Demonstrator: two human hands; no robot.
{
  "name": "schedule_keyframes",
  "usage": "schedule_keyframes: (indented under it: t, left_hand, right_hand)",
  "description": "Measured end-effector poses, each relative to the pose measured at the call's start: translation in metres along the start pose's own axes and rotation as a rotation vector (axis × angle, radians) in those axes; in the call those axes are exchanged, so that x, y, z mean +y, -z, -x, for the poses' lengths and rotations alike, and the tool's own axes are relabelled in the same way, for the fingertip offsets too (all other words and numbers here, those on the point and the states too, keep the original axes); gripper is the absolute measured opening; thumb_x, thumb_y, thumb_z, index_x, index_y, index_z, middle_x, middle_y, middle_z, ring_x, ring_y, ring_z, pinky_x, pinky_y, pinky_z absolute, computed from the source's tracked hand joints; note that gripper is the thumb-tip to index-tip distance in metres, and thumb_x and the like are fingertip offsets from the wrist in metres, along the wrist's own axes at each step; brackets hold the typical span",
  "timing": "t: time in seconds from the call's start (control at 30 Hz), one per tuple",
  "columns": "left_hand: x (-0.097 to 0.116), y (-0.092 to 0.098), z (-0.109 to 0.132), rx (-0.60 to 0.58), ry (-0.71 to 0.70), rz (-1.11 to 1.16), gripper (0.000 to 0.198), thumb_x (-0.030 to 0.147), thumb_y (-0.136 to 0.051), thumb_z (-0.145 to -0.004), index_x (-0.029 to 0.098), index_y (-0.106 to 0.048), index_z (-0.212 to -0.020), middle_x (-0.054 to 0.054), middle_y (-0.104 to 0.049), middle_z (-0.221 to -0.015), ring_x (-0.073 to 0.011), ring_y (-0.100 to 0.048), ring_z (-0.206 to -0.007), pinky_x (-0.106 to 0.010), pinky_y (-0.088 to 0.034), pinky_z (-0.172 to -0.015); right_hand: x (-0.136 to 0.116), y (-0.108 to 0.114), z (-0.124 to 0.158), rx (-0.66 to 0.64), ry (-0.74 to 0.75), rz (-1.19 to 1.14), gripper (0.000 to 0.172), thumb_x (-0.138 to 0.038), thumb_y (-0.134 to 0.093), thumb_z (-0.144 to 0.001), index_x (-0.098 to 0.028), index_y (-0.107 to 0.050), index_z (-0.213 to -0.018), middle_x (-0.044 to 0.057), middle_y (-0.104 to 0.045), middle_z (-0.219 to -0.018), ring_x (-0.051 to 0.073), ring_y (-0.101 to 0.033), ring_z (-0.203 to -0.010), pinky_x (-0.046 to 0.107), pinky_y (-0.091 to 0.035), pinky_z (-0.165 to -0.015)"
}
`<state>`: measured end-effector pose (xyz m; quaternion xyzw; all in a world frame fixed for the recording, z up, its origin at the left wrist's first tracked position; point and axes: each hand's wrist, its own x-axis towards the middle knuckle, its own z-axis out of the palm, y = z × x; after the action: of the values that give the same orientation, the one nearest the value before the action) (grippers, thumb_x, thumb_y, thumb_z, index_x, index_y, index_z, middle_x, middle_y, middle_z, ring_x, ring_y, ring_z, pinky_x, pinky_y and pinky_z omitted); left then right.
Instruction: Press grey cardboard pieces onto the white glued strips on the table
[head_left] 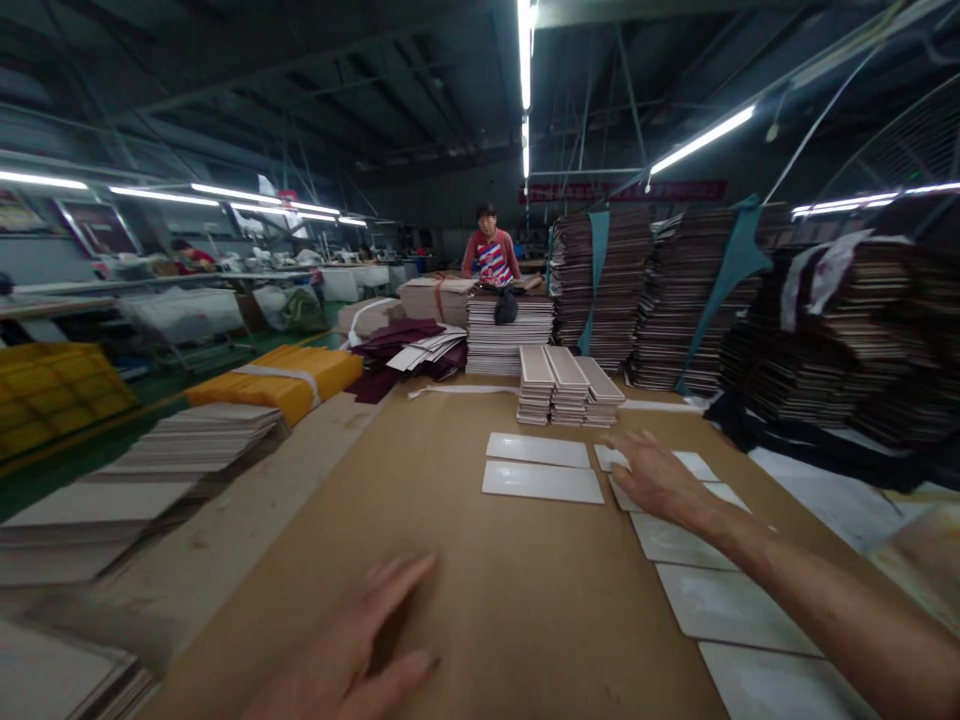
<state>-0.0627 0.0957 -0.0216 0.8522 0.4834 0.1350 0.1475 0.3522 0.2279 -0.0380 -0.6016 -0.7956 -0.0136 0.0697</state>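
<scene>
My left hand [360, 640] hovers low over the brown tabletop [465, 590], blurred, with thumb and fingers spread and nothing between them. Reaching forward, my right hand [652, 475] is over the far end of a column of white rectangular panels [720, 540]. Its fingers are apart and bent down near the farthest panels; whether they touch one is hard to make out. Two more white panels [540, 480] lie one behind the other, just left of that hand. Behind them stand three short stacks of narrow pale boards [551, 385].
Tall stacks of dark-edged boards [600, 290] line the back right. Grey sheets [202, 440] and a yellow-orange bundle [300, 375] lie along the left. Dark red pieces [397, 345] are heaped at the back. A person [491, 250] is beyond the table.
</scene>
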Motion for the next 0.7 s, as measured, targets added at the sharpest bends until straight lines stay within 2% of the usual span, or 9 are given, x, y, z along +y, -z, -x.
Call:
schedule_keyframes:
  t: [0.1,0.17,0.23,0.33,0.43,0.53,0.6,0.7]
  left_hand:
    - [-0.005,-0.010,-0.061,0.021,-0.007,0.002,0.060,0.049,-0.049,-0.094,0.022,-0.042,-0.147,-0.012,-0.053,-0.145,-0.0299,-0.051,-0.132,-0.048,-0.046,-0.108]
    - [-0.001,-0.020,-0.096,0.034,0.020,0.008,0.058,0.047,-0.047,-0.094,0.020,-0.044,-0.145,-0.014,-0.054,-0.143,-0.0307,-0.051,-0.131,-0.050,-0.044,-0.109]
    - [0.005,-0.030,-0.119,0.002,0.079,0.012,0.054,0.044,-0.046,-0.094,0.019,-0.045,-0.141,-0.014,-0.056,-0.139,-0.0315,-0.052,-0.128,-0.052,-0.043,-0.108]
    - [0.011,-0.043,-0.134,-0.039,0.114,-0.016,0.050,0.040,-0.047,-0.092,0.017,-0.046,-0.137,-0.015,-0.056,-0.139,-0.0335,-0.050,-0.128,-0.056,-0.041,-0.107]
    - [0.012,-0.048,-0.131,-0.017,0.106,-0.038,0.051,0.039,-0.047,-0.091,0.016,-0.046,-0.137,-0.016,-0.055,-0.140,-0.0338,-0.050,-0.129,-0.055,-0.039,-0.108]
    - [0.016,-0.042,-0.112,-0.001,0.085,-0.004,0.051,0.039,-0.048,-0.090,0.016,-0.048,-0.136,-0.015,-0.058,-0.136,-0.0318,-0.053,-0.125,-0.051,-0.041,-0.108]
    - [0.022,-0.034,-0.087,-0.014,0.076,0.026,0.051,0.038,-0.049,-0.089,0.016,-0.049,-0.135,-0.015,-0.060,-0.133,-0.0307,-0.055,-0.122,-0.050,-0.043,-0.108]
    - [0.035,-0.023,-0.034,-0.057,0.079,0.067,0.056,0.036,-0.052,-0.087,0.015,-0.045,-0.138,-0.015,-0.057,-0.136,-0.0308,-0.052,-0.125,-0.051,-0.042,-0.110]
  right_hand:
    - [-0.017,-0.008,0.025,-0.085,0.038,-0.094,0.039,-0.011,-0.044,-0.088,-0.012,-0.060,-0.124,0.013,-0.064,-0.118,0.026,-0.053,-0.111,0.036,-0.036,-0.099]
    - [-0.025,-0.012,0.031,-0.132,0.029,-0.098,0.037,-0.008,-0.045,-0.086,-0.011,-0.060,-0.120,0.012,-0.066,-0.111,0.026,-0.054,-0.107,0.034,-0.037,-0.095]
    - [-0.031,-0.016,0.032,-0.150,0.020,-0.084,0.036,-0.006,-0.046,-0.085,-0.009,-0.060,-0.117,0.013,-0.067,-0.108,0.027,-0.054,-0.105,0.034,-0.037,-0.093]
    - [-0.038,-0.018,0.033,-0.128,0.025,-0.076,0.033,-0.005,-0.044,-0.086,-0.009,-0.060,-0.114,0.013,-0.067,-0.107,0.027,-0.054,-0.101,0.035,-0.038,-0.091]
    - [-0.045,-0.015,0.040,-0.111,0.025,-0.083,0.032,-0.006,-0.043,-0.088,-0.010,-0.060,-0.115,0.013,-0.066,-0.112,0.028,-0.053,-0.104,0.037,-0.039,-0.091]
    - [-0.054,-0.009,0.057,-0.121,0.042,-0.099,0.035,-0.010,-0.042,-0.091,-0.010,-0.058,-0.122,0.014,-0.066,-0.112,0.029,-0.053,-0.105,0.039,-0.042,-0.089]
    - [-0.063,-0.007,0.077,-0.112,0.084,-0.107,0.040,-0.012,-0.041,-0.093,-0.008,-0.055,-0.130,0.015,-0.065,-0.114,0.030,-0.053,-0.107,0.042,-0.044,-0.091]
    - [-0.081,-0.010,0.118,-0.038,0.181,-0.102,0.043,-0.014,-0.040,-0.094,-0.007,-0.051,-0.135,0.017,-0.064,-0.119,0.031,-0.053,-0.111,0.046,-0.046,-0.093]
